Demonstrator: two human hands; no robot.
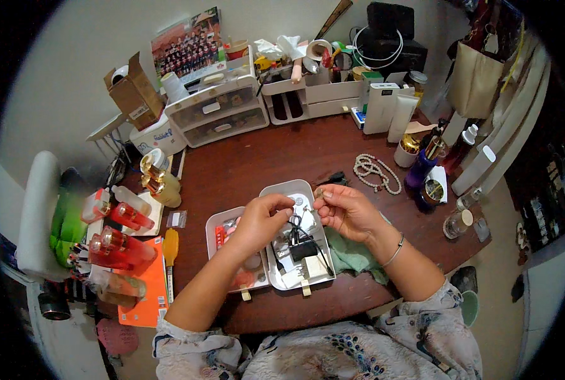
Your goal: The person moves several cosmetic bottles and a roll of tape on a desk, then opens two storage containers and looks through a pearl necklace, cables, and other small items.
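My right hand [346,211] pinches a small brownish item [319,193] between thumb and fingertips, too small to name. Across from it, my left hand [265,216] hovers over a white plastic case with curved fingers; a gap shows between thumb and index, with nothing visible in it. The case's right half [330,254] holds a bundled black cable [295,230], a black plug [303,250], a white charger block [315,267] and small metal pieces. In its left half [210,233] lie a red item [220,235] and pinkish pieces, partly hidden by my left forearm.
A green cloth [353,251] lies right of the case, with a beaded necklace [376,173] behind it. Bottles such as a purple one [415,169] stand at right. Red bottles [121,249], an orange folder [144,285] and a yellow brush [171,247] are at left. Drawer units [220,111] line the back.
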